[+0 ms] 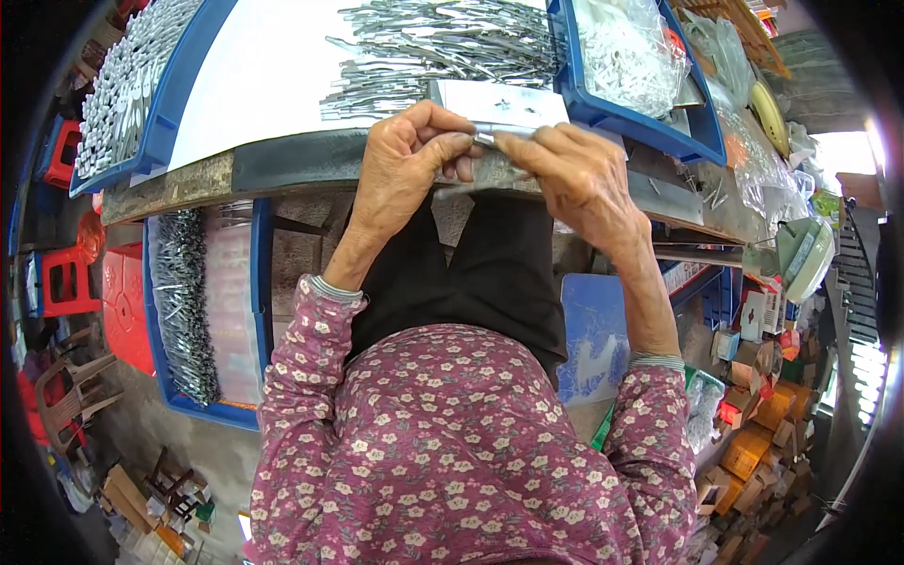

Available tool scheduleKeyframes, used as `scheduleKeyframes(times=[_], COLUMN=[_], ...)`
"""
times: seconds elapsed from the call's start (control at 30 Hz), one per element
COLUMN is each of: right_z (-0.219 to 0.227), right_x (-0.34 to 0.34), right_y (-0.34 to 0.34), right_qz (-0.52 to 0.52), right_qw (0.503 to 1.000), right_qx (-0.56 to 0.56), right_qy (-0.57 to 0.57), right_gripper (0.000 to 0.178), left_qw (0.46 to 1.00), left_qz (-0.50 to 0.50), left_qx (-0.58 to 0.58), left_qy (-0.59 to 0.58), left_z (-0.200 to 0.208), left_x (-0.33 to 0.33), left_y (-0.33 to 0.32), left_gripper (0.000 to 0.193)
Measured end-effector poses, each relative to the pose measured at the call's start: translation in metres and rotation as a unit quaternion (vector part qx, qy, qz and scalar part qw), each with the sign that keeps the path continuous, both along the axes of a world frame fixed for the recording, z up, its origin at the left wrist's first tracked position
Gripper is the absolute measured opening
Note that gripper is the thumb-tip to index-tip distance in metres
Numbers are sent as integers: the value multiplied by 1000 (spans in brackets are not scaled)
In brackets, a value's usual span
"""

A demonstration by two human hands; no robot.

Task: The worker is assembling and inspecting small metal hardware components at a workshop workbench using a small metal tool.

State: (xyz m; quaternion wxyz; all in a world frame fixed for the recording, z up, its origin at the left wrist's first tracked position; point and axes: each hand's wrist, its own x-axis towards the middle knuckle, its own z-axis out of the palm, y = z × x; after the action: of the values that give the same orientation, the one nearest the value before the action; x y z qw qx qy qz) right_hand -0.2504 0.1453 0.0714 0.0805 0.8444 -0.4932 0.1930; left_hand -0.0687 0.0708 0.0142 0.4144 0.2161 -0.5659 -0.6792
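Note:
My left hand (411, 160) and my right hand (576, 174) meet over the front edge of the table (320, 158). Between their fingertips is a small silver metal piece (484, 138), pinched from both sides; its exact kind is too small to make out. Just beyond my hands stands a white and metal block (504, 102) with small dark marks on its face. Behind it lies a heap of slim, shiny metal pieces (414, 56) on a white sheet (259, 80). My fingers partly hide the near side of the block.
A blue tray (168, 141) of slim silver pieces stands at the left. At the right, another blue tray (650, 135) holds clear plastic bits. Below the table is a blue bin (259, 282) with dark metal parts, beside a red stool (127, 299). Cartons (753, 452) lie lower right.

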Motion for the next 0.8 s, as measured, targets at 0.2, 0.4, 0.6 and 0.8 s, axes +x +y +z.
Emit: scheduleKeyframes(times=[0.2, 0.4, 0.6, 0.8], right_z=[-14, -19, -13, -21], right_x=[-16, -15, 16, 13], right_y=[-30, -47, -72, -59], right_qz=[-37, -76, -81, -43], right_qw=[999, 975, 869, 934], right_qx=[-15, 23, 91, 28], right_qy=[3, -209, -480, -354], right_gripper=[29, 25, 23, 25], left_qw=[965, 901, 917, 914], left_qz=[121, 222, 208, 223], left_qx=[-141, -294, -264, -278], left_qy=[-185, -228, -216, -192], left_z=[8, -14, -12, -17], left_x=[-13, -19, -18, -19], left_y=[-15, -22, -21, -24], left_gripper=[8, 7, 6, 6])
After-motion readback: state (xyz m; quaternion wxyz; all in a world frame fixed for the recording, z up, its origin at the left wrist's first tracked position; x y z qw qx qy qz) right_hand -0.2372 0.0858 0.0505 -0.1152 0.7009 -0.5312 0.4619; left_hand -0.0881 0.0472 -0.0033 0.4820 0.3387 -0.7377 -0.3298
